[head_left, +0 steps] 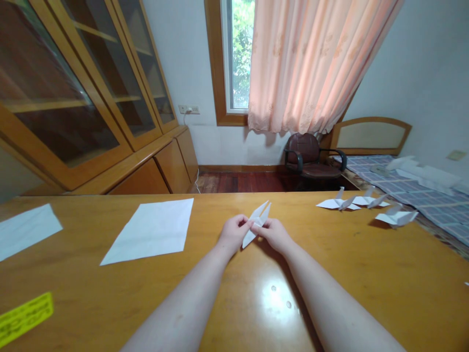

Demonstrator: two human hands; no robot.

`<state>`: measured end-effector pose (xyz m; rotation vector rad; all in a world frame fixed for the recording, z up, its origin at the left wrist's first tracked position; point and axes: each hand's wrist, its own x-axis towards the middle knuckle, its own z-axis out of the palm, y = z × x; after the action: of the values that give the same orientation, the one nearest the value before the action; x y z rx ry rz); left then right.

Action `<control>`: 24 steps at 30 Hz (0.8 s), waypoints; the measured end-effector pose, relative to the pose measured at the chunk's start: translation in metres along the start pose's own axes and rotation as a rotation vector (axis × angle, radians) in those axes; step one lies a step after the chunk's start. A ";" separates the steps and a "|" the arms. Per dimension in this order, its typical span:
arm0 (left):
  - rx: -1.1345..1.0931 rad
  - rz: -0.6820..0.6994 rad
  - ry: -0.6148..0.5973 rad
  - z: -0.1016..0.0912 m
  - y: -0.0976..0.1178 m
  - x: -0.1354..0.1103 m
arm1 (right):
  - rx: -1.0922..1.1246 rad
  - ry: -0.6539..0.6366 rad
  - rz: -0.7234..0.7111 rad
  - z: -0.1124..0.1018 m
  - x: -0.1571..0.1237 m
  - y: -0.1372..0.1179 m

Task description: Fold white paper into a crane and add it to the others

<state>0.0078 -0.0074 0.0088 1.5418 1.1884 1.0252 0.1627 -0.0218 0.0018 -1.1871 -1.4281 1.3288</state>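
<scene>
Between my two hands is a folded white origami paper (258, 221), held just above the table near its far edge. Two narrow points stick up away from me, and a wider tip points down toward me. My left hand (235, 231) pinches its left side with thumb and fingers. On the other side, my right hand (274, 232) grips the paper, its thumb near the middle. The fingers behind the paper are hidden. Three finished-looking paper cranes (340, 202) stand at the table's far right.
A white paper sheet (154, 230) lies left of my hands, another sheet (29, 230) farther left. A yellow label (25, 318) is at the near left. Beyond the wooden table (164, 303) are a glass-door cabinet (139, 142), an armchair (311, 159) and a bed (381, 171).
</scene>
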 end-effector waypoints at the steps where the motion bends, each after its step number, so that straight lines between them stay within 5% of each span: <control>1: -0.004 -0.008 0.001 0.000 -0.001 0.000 | 0.004 -0.004 -0.008 0.000 0.000 0.001; 10: -0.113 -0.024 -0.019 0.001 -0.003 0.002 | 0.133 0.039 0.021 0.000 0.004 0.006; 24: -0.594 -0.245 -0.094 0.001 0.003 0.003 | 0.316 -0.151 0.115 0.000 -0.003 -0.004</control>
<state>0.0103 -0.0056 0.0119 0.9434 0.8725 1.0102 0.1630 -0.0248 0.0057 -0.9872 -1.2088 1.6833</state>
